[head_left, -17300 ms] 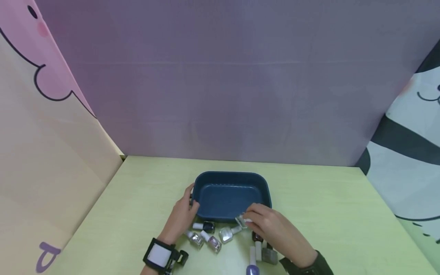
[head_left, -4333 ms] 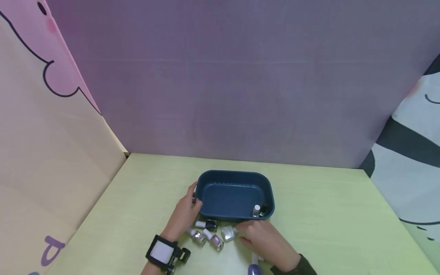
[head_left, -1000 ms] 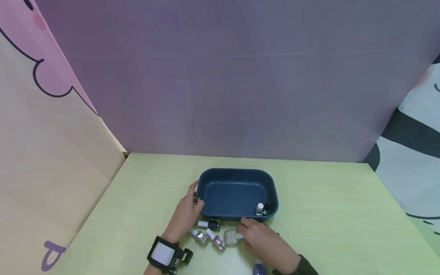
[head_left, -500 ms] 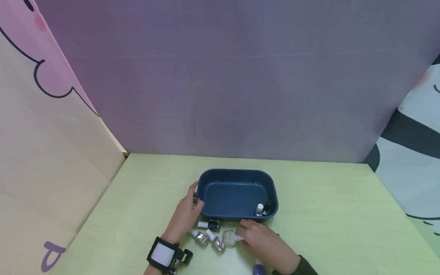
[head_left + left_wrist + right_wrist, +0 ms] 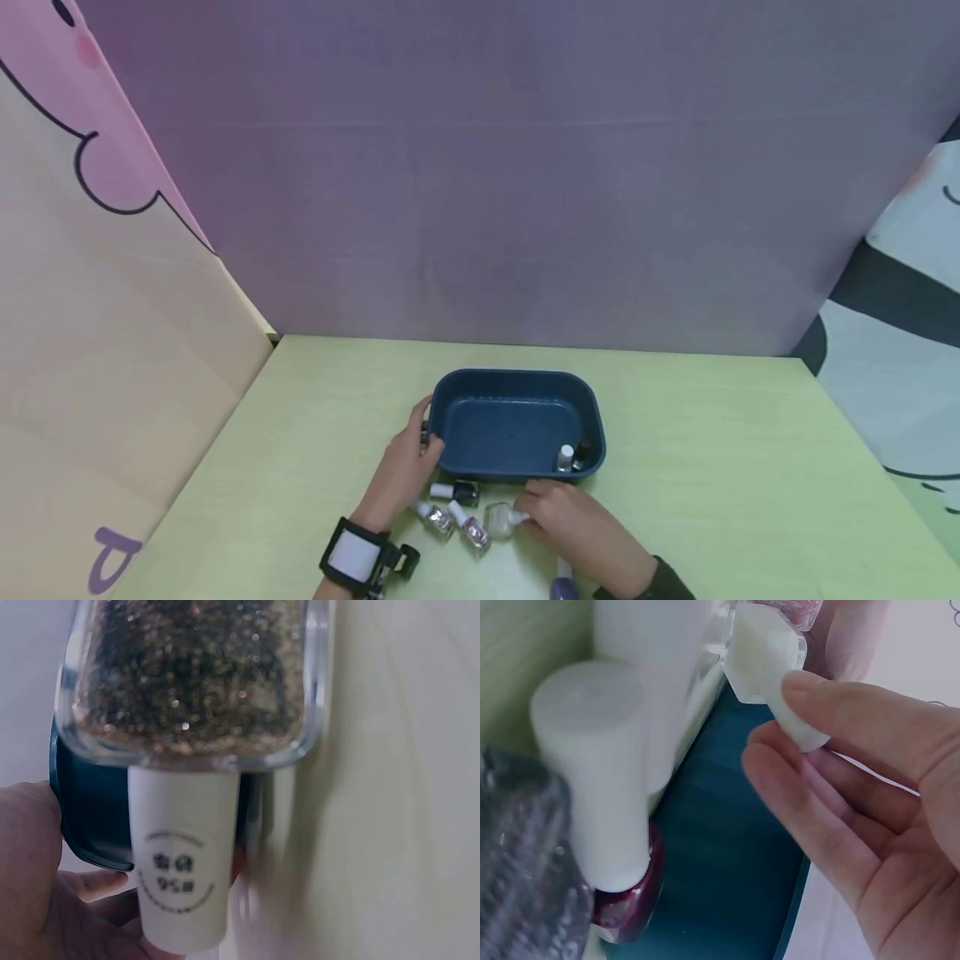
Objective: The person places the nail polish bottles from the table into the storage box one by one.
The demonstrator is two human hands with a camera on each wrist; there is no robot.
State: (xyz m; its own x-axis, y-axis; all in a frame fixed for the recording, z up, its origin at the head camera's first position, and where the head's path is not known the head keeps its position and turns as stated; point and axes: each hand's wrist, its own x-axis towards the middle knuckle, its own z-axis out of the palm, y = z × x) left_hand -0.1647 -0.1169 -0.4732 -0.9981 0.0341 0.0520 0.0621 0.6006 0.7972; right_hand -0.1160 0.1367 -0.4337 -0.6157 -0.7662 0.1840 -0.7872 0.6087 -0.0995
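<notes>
On the green table (image 5: pixel 712 467), head view: right hand (image 5: pixel 577 521) pinches the white cap of a clear bottle (image 5: pixel 498 518) lying on its side just in front of the blue tray (image 5: pixel 592 417); long axis runs left-right, cap toward the right, body left. Left hand (image 5: pixel 401 471) grips the tray's left wall, fingers curled on the rim. Three more bottles lie between the hands; two stand upright in the tray's near right corner. Purple wall behind, cartoon panels at the sides.

Left wrist view: a glitter bottle (image 5: pixel 191 682) fills the frame, white cap pointing down; palm (image 5: pixel 34 877) against the tray.

Right wrist view: thumb and fingers (image 5: pixel 832 787) pinch the cap, pale bottle (image 5: pixel 765 649) pointing up-left; a dark red bottle (image 5: pixel 626 900) stands close by.
</notes>
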